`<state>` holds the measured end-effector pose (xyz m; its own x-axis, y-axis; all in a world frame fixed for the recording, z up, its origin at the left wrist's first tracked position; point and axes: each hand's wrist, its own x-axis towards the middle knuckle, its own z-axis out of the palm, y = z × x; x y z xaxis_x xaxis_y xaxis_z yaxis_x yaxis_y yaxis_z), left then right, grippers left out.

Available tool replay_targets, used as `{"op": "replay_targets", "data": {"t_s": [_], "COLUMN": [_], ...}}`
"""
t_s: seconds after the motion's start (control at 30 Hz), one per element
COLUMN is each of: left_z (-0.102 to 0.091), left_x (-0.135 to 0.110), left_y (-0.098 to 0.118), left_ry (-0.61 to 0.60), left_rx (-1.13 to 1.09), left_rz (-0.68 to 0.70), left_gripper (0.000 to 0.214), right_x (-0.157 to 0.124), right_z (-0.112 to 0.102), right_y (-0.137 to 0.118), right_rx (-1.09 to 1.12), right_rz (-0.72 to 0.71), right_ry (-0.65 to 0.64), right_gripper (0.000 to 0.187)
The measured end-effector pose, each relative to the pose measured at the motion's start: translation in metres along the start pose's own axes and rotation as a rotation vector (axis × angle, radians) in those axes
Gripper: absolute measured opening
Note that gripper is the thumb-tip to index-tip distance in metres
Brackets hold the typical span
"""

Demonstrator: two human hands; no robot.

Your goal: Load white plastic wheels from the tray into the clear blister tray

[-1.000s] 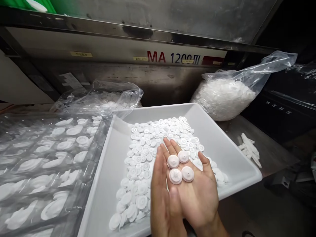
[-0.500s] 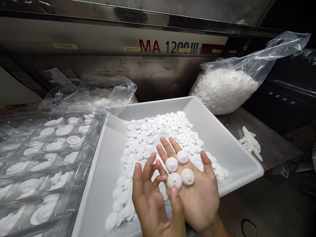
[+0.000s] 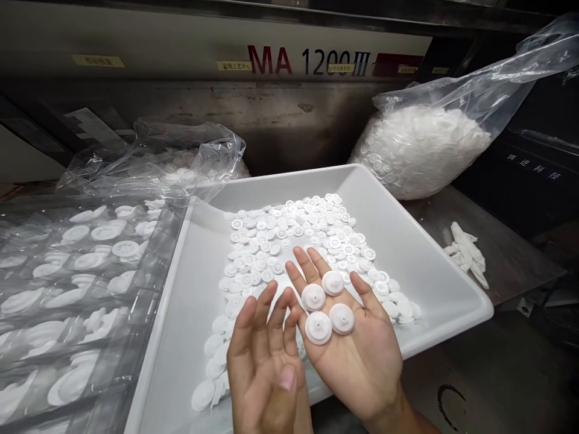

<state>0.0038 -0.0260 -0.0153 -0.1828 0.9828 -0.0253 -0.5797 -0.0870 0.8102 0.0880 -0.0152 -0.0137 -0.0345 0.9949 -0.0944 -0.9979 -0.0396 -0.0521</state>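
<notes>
My right hand [image 3: 353, 343] is palm up over the tray, fingers stretched out, carrying several white plastic gears [image 3: 318, 328]. The gears are round discs with toothed rims and small raised hubs, grouped on the palm and finger bases. My left hand [image 3: 269, 367] is just to the left, fingers loosely bent and apart, thumb folded toward the palm, with nothing seen in it. Its fingertips come close to the edge of my right hand; whether they touch I cannot tell. Below both hands, many loose white gears [image 3: 253, 247] are spread in the white plastic tray [image 3: 429, 289].
Left of the tray stands a clear-plastic-covered stack of larger white parts [image 3: 81, 271]. An open clear bag [image 3: 181, 163] lies behind it. At back right is a full bag of white parts [image 3: 420, 150]. White gloves [image 3: 468, 253] rest on the right-hand surface.
My left thumb has left the nearest gear and folded toward its palm. My left hand has shifted left, away from the gears. That nearest gear now shows its raised hub side.
</notes>
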Motion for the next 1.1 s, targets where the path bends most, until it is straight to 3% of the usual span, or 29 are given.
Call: {"op": "replay_targets", "data": {"t_s": [0.23,0.4,0.5,0.7,1.1], "left_z": [0.001,0.007,0.007,0.0,-0.007], "left_x": [0.002,0.0,-0.001,-0.002,0.009], "left_y": [0.0,0.01,0.012,0.008,0.002], "left_ry": [-0.02,0.094,0.071,-0.108,-0.14], "left_rx": [-0.086,-0.076,-0.081,-0.072,0.007], "left_rz": [-0.13,-0.299,-0.296,-0.217,-0.247], "left_gripper": [0.035,0.034,0.036,0.046,0.042], "right_x": [-0.001,-0.001,-0.001,-0.002,0.002], "right_z": [-0.005,-0.006,-0.006,-0.007,-0.003], "right_y": [0.001,0.0,0.0,0.0,0.002], "right_rx": [-0.012,-0.015,-0.022,-0.02,0.04], "right_rz": [-0.018,-0.034,-0.038,-0.055,-0.119], "right_ry": [-0.007,0.02,0.05,0.051,0.12], "right_gripper": [0.047,0.045,0.043,0.043,0.055]}}
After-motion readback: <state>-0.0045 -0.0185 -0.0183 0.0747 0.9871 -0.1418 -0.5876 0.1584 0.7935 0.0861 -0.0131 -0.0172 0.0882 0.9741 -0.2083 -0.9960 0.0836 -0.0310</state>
